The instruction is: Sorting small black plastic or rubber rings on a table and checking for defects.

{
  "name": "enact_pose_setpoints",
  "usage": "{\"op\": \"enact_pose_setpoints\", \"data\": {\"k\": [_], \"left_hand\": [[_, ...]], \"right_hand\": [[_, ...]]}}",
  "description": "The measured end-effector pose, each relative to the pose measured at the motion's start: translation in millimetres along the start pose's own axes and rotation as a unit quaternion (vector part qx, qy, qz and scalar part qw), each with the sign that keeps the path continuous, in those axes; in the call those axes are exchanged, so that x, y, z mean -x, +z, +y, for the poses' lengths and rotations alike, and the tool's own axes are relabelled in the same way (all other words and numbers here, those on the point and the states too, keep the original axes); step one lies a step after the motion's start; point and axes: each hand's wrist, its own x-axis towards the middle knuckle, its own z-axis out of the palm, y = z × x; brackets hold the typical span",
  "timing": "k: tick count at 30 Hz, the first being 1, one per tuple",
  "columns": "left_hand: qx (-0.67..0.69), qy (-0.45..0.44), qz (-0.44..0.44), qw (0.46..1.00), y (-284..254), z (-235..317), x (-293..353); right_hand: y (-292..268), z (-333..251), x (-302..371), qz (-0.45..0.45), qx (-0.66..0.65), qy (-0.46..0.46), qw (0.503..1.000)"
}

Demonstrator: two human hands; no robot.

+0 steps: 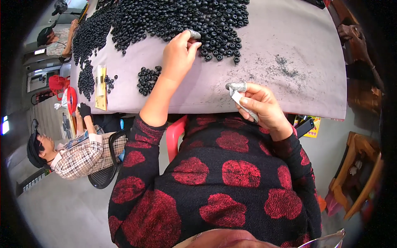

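My left hand (pixel 177 58) reaches to the front edge of a big heap of small black ring-shaped parts (pixel 219 25). Its thumb and forefinger curl toward each other in a pinch, and a grey wrap covers the forefinger's tip. What lies between them, if anything, is hidden. Closer to me, over the table's front edge, my right hand (pixel 262 105) is closed round a slim small tool with a white-wrapped part (pixel 239 98), possibly a small blade. Grey wrapping also covers this hand's forefinger. Dark crumbs (pixel 285 68) are scattered on the cloth beyond it.
A pale cloth covers the table (pixel 314 99). Left of my left forearm are a small cluster of black parts (pixel 148 80) and a yellow-and-clear packet (pixel 101 87). One co-worker (pixel 80 153) sits at left, another (pixel 58 41) farther off. A wooden frame (pixel 357 173) stands at right.
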Motion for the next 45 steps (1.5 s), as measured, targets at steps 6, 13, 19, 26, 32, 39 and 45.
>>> {"op": "enact_pose_setpoints", "data": {"k": [6, 13, 19, 26, 32, 39, 45], "left_hand": [[0.069, -0.045, -0.019, 0.996, 3, -3, 5], [-0.009, 0.044, -0.003, 0.999, 2, -3, 20], [-0.012, 0.051, 0.005, 0.999, 1, 2, 31], [0.014, -0.052, -0.035, 0.998, -2, 14, 46], [0.675, -0.325, -0.165, 0.642, -13, 44, 66], [0.712, -0.362, -0.204, 0.566, -1, 59, 71], [0.703, -0.364, -0.211, 0.573, 2, 66, 73]], "right_hand": [[1, -5, 0, -0.002, -0.011, 0.008, 1.0], [3, -5, 0, -0.005, 0.015, 0.001, 1.0], [3, -2, 1, -0.005, 0.043, -0.007, 0.999], [3, 1, 2, -0.003, 0.058, -0.013, 0.998], [10, -4, 2, -0.014, 0.052, -0.049, 0.997], [6, -5, 2, -0.053, 0.008, -0.045, 0.998], [1, 1, 1, -0.037, 0.014, -0.033, 0.999]]}}
